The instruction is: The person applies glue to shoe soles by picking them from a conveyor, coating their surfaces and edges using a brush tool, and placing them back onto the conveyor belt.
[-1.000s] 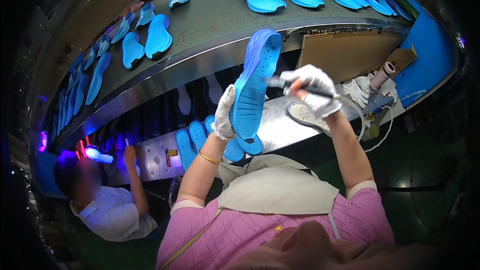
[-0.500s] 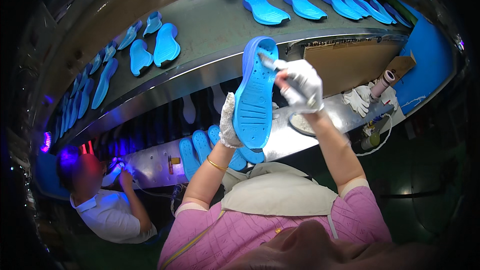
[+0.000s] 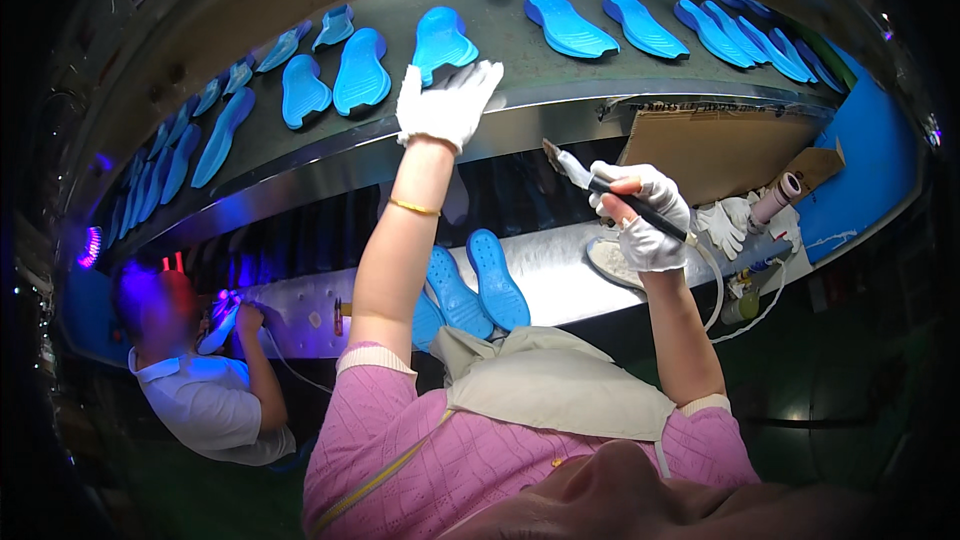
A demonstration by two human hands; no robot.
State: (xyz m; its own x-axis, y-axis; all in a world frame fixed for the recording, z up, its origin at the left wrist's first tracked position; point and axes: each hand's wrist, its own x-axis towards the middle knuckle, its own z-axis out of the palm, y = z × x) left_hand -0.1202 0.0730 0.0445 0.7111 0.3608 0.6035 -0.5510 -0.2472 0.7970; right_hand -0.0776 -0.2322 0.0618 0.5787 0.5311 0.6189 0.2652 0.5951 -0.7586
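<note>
My left hand (image 3: 447, 108), in a white glove, reaches up to the belt with its fingers spread. It lies at the near end of a blue shoe sole (image 3: 443, 38) and does not grip it. My right hand (image 3: 648, 218), gloved in white with some fingertips bare, is closed around a black-handled brush (image 3: 572, 169). Its bristles point up and left, and a pale hose runs from the handle's lower end. Below, between my arms, several blue soles (image 3: 497, 282) rest on the metal bench (image 3: 560, 285).
Many blue soles (image 3: 570, 25) lie along the dark belt (image 3: 495, 25). Right of centre are a cardboard sheet (image 3: 715, 150), a pale oval dish-like item (image 3: 612, 262), spare white gloves (image 3: 722, 225) and a pinkish tube (image 3: 776, 200). At left a co-worker (image 3: 205, 390) handles a sole under purple light.
My left hand has carried the sole from in front of me up to the belt and let go. My right hand, still holding the brush, has drawn away from it, lower and rightward.
</note>
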